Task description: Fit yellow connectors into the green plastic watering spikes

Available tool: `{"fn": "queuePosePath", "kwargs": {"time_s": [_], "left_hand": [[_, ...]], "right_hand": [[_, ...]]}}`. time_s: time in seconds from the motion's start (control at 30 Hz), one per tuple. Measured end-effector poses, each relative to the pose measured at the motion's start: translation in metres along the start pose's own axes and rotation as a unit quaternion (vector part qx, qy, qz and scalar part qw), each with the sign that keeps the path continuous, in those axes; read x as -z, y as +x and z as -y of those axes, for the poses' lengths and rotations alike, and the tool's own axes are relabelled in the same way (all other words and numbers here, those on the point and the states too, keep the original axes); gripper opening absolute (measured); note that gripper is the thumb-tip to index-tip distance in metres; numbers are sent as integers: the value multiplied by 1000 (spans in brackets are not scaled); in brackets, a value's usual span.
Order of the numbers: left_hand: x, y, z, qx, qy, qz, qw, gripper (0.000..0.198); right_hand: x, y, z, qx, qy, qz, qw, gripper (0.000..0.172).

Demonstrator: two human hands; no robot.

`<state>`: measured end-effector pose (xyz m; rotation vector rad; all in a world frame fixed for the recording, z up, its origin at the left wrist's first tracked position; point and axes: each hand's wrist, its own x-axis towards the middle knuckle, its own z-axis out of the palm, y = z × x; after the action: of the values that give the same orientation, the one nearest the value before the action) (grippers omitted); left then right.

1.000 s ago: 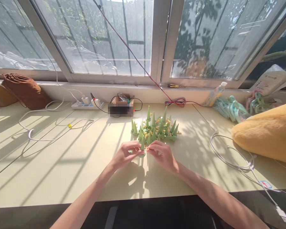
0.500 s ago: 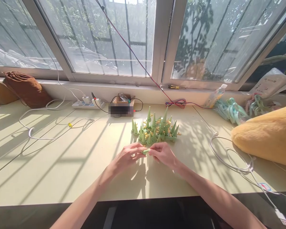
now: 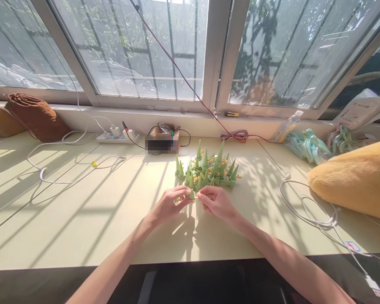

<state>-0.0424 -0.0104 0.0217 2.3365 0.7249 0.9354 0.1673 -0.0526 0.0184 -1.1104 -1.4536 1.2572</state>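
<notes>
Just in front of a cluster of green cones and small yellow pieces (image 3: 205, 169), both hands meet over the pale table (image 3: 114, 219). My left hand (image 3: 174, 202) pinches a small green cone piece (image 3: 191, 194), whose tip points up. My right hand (image 3: 217, 202) is closed at the right side of that piece, its fingertips on something small and pale that is too tiny to name. The fingertips of the two hands are nearly touching.
A power strip (image 3: 117, 137) and a small box (image 3: 164, 135) stand at the back. White cable coils (image 3: 307, 211) and a yellow plush object (image 3: 354, 179) lie at right. A brown pouch (image 3: 36, 118) sits at far left.
The small green piece has turned from lying sideways to tip up, slightly farther from me. The fingers of my left hand have shifted around it.
</notes>
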Motion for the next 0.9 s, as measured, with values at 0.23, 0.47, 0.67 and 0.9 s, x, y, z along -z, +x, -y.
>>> {"fn": "queuePosePath", "kwargs": {"time_s": [0.23, 0.47, 0.67, 0.9], "left_hand": [[0, 0, 2, -2, 1, 17, 1000, 15], [1, 1, 0, 47, -37, 22, 998, 23], [5, 2, -2, 166, -180, 66, 967, 33], [6, 3, -7, 185, -211, 56, 958, 30]], "right_hand": [[1, -1, -1, 1, -16, 0, 1000, 36], [-3, 0, -4, 54, -45, 5, 997, 33], [-3, 2, -15, 278, -205, -21, 938, 31], [-4, 0, -18, 351, -225, -43, 908, 27]]}}
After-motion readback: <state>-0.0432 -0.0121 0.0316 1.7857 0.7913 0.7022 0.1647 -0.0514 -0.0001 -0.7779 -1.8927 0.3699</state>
